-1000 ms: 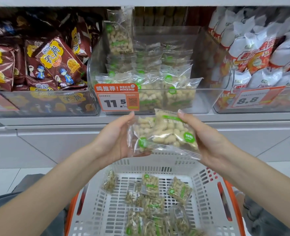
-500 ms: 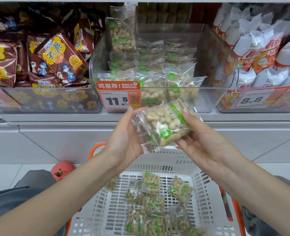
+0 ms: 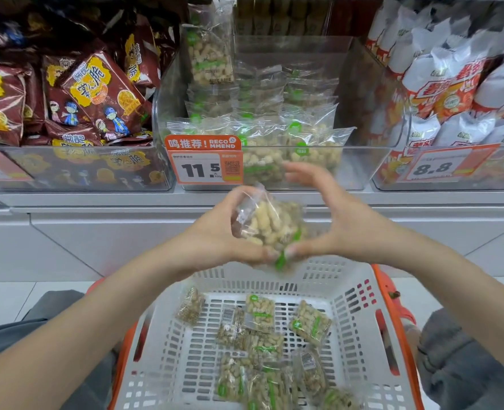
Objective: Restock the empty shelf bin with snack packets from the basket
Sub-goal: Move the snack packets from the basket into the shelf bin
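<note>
A clear snack packet (image 3: 270, 224) of pale peanuts with green markings is held in the air between the basket below and the shelf bin above, just in front of the shelf edge. The left hand (image 3: 221, 232) wraps its fingers around the packet's left side and underside, closed on it. The right hand (image 3: 333, 220) touches the packet only at its lower right corner with the thumb, while its fingers are spread apart and lifted toward the bin, blurred. Straight above, the transparent shelf bin (image 3: 372, 161) is already partly filled with rows of the same peanut packets, one of them standing upright at the back left. An orange price tag (image 3: 205, 161) reading 11.5 is clipped to the bin's front left. Below the hands sits a white slotted basket (image 3: 363, 321) with orange trim, holding a scattered layer of further peanut packets (image 3: 259, 313) on its floor, most lying flat toward the middle and near edge. To the left of the bin, a neighbouring bin holds dark red snack bags (image 3: 103, 93); to the right, another holds white and orange bags (image 3: 452, 90) behind a tag reading 8.8. Grey trouser legs show at both lower corners.
</note>
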{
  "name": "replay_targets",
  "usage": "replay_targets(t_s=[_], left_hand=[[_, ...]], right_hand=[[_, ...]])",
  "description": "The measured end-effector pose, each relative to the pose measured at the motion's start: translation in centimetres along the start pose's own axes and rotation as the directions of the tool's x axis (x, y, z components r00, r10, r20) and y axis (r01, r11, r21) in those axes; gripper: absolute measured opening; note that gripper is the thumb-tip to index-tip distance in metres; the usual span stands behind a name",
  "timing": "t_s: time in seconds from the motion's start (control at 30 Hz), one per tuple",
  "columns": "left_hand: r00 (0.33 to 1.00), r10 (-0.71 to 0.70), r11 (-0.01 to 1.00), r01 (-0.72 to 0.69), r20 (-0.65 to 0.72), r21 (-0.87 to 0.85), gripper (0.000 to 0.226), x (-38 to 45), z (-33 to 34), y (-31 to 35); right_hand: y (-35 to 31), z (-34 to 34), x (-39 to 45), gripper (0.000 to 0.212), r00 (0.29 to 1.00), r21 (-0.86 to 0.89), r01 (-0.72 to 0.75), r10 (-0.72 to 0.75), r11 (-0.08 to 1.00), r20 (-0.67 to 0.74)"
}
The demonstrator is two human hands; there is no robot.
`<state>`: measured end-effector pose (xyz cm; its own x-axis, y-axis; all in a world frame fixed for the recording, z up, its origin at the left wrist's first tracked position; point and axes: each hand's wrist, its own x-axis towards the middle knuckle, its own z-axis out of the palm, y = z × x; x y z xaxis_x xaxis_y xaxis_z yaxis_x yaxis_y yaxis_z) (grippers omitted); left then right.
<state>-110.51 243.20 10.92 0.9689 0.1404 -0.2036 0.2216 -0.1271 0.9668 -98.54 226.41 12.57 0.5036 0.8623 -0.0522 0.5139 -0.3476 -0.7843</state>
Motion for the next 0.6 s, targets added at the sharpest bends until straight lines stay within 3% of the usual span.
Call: replay_targets(t_s=[0.07,0.13,0.23,0.37,0.43,0.5,0.53,0.6], left_hand=[[0.996,0.001,0.998,-0.007,0.09,0.062,0.082,-0.2,-0.1,-0.6],[0.996,0.006,0.992,-0.018,0.093,0.126,0.08,-0.3,0.3,-1.2],[1.0,0.013,0.979,-0.01,-0.015,0.203,0.087,-0.4,0.3,-1.5],[0.966,0.009,0.998,-0.024,-0.258,-0.053,0.086,-0.5,-0.4,-1.1],[0.972,-0.009,0.983,-0.034,-0.236,-0.18,0.103,-0.8,-0.2,-1.2],[0.995,-0.043,0.981,0.026,-0.085,-0.191,0.116,-1.4,0.8,-1.5],[0.998,-0.047,0.982,0.04,-0.034,-0.186,0.112,-1.7,1.5,-1.7],[0.997,-0.047,0.982,0.035,-0.063,-0.183,0.098,-2.0,2.6,-2.4]], right_hand=[[0.4,0.2,0.0,0.107,0.972,-0.028,-0.008,0.014,1.0,0.235],[1.1,1.4,0.0,0.11,0.949,-0.004,-0.052,0.05,0.999,0.311],[1.4,2.5,0.2,0.102,0.96,0.018,-0.064,0.056,0.998,0.274],[1.0,2.7,0.8,0.079,0.991,0.371,-0.112,0.074,0.922,0.115],[0.8,3.2,1.0,0.072,0.995,0.493,-0.094,0.095,0.865,0.024],[0.9,3.8,1.1,0.072,0.993,0.586,-0.091,0.116,0.805,-0.006],[0.9,4.0,1.1,0.073,0.992,0.615,-0.1,0.125,0.782,0.003],[0.7,4.3,1.1,0.072,0.991,0.611,-0.132,0.125,0.781,0.053]])
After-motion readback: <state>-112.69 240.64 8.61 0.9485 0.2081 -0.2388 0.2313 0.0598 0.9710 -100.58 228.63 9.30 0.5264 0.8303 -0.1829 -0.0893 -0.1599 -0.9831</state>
